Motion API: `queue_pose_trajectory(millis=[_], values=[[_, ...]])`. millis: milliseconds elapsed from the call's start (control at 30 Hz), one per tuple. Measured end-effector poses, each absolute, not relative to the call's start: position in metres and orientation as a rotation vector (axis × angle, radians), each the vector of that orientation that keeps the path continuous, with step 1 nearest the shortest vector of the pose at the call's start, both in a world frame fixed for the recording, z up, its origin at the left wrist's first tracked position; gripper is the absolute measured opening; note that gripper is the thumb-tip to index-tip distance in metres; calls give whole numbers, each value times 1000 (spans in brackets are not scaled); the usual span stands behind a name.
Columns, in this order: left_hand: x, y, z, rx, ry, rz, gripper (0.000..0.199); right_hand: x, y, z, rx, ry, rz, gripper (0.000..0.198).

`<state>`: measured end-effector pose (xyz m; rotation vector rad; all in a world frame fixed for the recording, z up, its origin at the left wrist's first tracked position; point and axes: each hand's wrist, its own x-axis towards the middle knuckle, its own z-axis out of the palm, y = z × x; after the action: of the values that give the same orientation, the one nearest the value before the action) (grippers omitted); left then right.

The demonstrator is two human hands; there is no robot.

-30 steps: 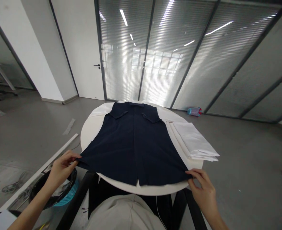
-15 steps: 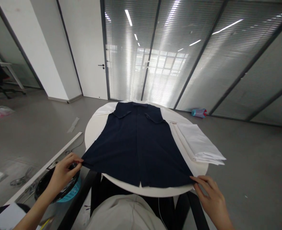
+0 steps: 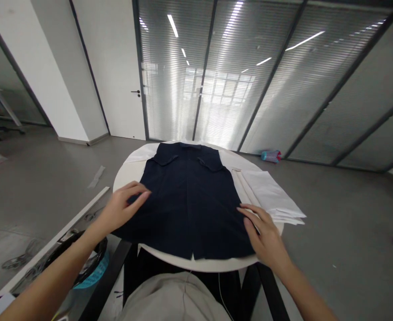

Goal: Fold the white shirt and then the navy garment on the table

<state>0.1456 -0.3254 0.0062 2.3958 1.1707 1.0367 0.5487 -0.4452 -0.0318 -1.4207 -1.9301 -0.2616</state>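
A dark navy shirt (image 3: 186,200) with a collar and short sleeves lies spread flat on a round white table (image 3: 129,171), its collar at the far side and its hem along the near edge. My left hand (image 3: 124,205) hovers over the shirt's left side, fingers apart and slightly curved, holding nothing. Over the right side edge is my right hand (image 3: 263,232), also empty, its fingers spread out; I cannot tell whether the fingertips touch the fabric. Both sleeves are folded inward over the chest.
Folded white cloth (image 3: 273,196) lies at the table's right, overhanging the rim. A blue basket-like bin (image 3: 94,272) with a black liner stands on the floor at left, beside a white floor strip (image 3: 83,218) and cables. A blue-and-red item (image 3: 271,156) lies near the glass wall.
Both hands have let go of the shirt's lower corners and moved up along its sides, toward the middle of its length. The shirt stays flat; the view has shifted slightly.
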Motion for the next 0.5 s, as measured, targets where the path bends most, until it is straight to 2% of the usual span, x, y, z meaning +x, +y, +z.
queue_pose_trajectory(millis=[100,233,367,500], values=[[216,-294,13,2635,796,736,44,520,-390,-13,-1503,-2137,-145,44],[266,-268,-22,2833,569,357,58,508,-345,-34,-1709,-2348,-37,62],[254,-265,-56,2903,555,190,65,527,-355,-65,-1792,-2409,86,68],[216,-280,-63,2953,541,178,70,550,-395,-71,-1833,-2367,96,70]])
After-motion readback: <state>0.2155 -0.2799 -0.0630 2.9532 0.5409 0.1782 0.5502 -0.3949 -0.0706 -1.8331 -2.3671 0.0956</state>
